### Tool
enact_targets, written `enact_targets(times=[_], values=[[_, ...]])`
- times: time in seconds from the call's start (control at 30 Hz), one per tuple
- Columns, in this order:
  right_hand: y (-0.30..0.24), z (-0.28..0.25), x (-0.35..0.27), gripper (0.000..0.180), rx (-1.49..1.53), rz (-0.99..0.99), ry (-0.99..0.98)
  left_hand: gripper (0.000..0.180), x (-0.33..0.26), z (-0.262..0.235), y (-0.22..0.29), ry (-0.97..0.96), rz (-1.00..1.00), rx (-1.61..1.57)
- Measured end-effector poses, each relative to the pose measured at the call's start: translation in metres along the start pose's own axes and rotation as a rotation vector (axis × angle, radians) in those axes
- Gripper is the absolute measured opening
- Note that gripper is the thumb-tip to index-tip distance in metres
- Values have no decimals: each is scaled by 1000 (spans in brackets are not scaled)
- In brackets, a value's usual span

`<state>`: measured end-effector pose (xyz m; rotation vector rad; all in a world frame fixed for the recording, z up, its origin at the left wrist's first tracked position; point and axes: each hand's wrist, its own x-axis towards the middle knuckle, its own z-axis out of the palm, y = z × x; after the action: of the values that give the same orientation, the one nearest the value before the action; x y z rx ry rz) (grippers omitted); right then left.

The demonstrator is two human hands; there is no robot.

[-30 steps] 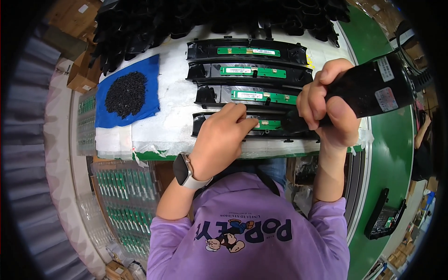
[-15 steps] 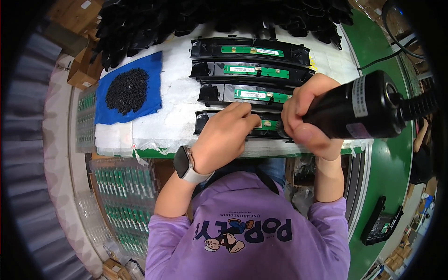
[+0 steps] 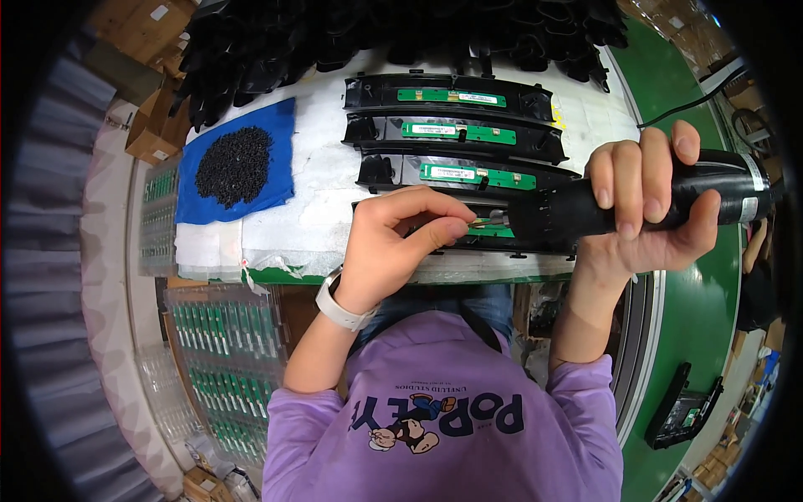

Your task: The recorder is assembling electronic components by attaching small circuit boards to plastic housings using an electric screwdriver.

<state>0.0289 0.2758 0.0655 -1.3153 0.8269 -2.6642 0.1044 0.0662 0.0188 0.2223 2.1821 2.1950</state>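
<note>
My right hand is wrapped round a black electric screwdriver, held lying on its side with its bit pointing left. With thumb and forefinger pinched together, my left hand is at the tip of the bit; what is between the fingertips is too small to make out. Beneath both hands lies the nearest long black plastic housing, partly hidden, with a green circuit board in it. Just beyond it lies another black housing with a green board.
Two more housings with boards lie farther back. To the left, small black screws are heaped on a blue cloth. Black plastic parts crowd the far edge. Clear trays of green boards stand below left; a black part sits at right.
My right hand and the screwdriver have turned from the nearest housing to lie more level, farther right. My left hand has left the board and now pinches at the bit.
</note>
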Motion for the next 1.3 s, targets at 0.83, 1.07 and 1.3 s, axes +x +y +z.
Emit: enact_targets(times=[0.83, 1.07, 1.3], values=[[23, 15, 0, 38, 64, 86, 78, 20, -11, -17, -11, -99, -63, -213], [32, 29, -8, 41, -273, 242, 23, 35, 1, -69, -3, 440, 389, 902], [43, 39, -13, 41, -435, 244, 33, 34, -5, -155, -15, 821, -62, 1701]])
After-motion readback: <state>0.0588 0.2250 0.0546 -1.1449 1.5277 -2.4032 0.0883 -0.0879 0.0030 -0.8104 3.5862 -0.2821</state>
